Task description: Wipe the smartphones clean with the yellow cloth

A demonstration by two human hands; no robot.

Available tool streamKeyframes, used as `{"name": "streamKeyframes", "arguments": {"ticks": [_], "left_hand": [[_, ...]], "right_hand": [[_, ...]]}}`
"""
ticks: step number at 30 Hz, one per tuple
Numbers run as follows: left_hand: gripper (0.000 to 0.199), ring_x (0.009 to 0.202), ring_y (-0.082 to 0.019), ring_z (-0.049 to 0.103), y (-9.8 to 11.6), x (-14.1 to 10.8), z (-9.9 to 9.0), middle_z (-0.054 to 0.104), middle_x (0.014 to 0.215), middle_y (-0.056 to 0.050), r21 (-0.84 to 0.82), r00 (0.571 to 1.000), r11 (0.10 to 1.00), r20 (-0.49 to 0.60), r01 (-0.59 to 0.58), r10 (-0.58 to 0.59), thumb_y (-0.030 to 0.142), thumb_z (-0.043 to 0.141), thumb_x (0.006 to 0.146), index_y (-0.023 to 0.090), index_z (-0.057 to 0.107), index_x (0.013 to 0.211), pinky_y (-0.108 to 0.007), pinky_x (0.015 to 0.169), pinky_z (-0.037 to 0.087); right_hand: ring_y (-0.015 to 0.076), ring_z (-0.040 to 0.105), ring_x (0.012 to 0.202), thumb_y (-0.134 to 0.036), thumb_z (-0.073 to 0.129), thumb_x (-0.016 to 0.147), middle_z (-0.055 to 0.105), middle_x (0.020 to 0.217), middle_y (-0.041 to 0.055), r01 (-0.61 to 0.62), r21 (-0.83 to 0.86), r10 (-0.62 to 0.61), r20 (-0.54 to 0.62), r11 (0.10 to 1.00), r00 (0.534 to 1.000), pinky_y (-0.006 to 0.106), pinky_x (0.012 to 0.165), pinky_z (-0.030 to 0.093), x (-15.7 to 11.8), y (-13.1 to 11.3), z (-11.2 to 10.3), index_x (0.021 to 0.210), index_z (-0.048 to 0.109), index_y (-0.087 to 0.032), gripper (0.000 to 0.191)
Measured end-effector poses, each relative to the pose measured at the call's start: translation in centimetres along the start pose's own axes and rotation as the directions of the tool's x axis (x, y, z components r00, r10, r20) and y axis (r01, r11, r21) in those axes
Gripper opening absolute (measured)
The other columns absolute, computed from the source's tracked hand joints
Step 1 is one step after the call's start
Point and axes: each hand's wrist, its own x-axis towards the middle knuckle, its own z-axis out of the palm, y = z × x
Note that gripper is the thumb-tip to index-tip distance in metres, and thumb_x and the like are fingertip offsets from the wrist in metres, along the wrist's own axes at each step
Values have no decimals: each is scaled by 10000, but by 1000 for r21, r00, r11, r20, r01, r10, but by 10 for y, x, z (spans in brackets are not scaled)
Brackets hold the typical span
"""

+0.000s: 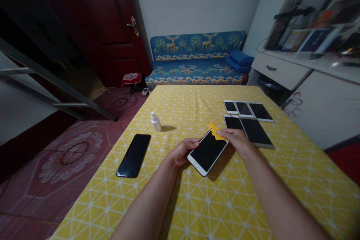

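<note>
I have the white phone (208, 153) over the middle of the counter (180, 97): left hand (184, 152) gripping its edge, right hand (234, 141) pinching a yellow cloth (215, 130) against its top corner. Five phones (243, 109) lie beyond; another phone (133, 155) lies left, near a white bottle (156, 122).

Dim indoor light — soft shadows fall beneath the white-framed phone (207, 152), and wide-angle distortion bends the edges.

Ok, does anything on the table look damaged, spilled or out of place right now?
Only one thing: the black smartphone lies alone and askew on the left of the yellow tablecloth, apart from the phones grouped on the right. The white plastic bottle stands upright, with no spill visible. Screen cracks are too small to tell.
</note>
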Motion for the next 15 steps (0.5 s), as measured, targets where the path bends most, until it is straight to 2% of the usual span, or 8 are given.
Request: {"name": "streamKeyframes", "arguments": {"ticks": [5, 10, 12, 15], "left_hand": [[539, 667, -148, 674, 0, -1, 2, 763, 908, -145, 33, 999, 999, 7, 35, -35, 272, 811, 669, 40, 719, 1146, -205, 632, 468], [553, 684, -161, 681, 0, -2, 2, 764, 899, -143, 45, 998, 997, 1, 59, -59, 260, 824, 624, 35, 729, 1120, -225, 682, 484], [530, 678, -166, 680, 0, -2, 2, 766, 894, -143, 37, 999, 998, 1, 54, -54, 254, 818, 624, 40, 738, 1102, -232, 683, 485], [478, 659, -162, 670, -1, -1, 1, 770, 905, -145, 17, 999, 999, -18, 31, -30, 231, 793, 642, 48, 748, 1081, -231, 659, 473]], "right_hand": [[233, 673, 762, -515, 840, 547, 774, 819, 81, -54, -12, 55, 94, 998, 994, 355, 755, 485, -1, 0, 2, 757, 801, -176, 400], [238, 693, 792, -520, 855, 548, 781, 847, 78, -94, 41, 84, 191, 995, 978, 354, 784, 506, -3, -2, 2, 790, 799, -183, 419], [248, 701, 853, -495, 871, 537, 787, 919, 76, -98, 80, 80, 202, 992, 976, 361, 826, 510, -3, -3, 2, 855, 805, -199, 440], [259, 705, 901, -454, 883, 523, 788, 958, 66, -89, 127, 68, 158, 988, 985, 376, 856, 512, -4, -2, 4, 874, 808, -224, 427]]}}
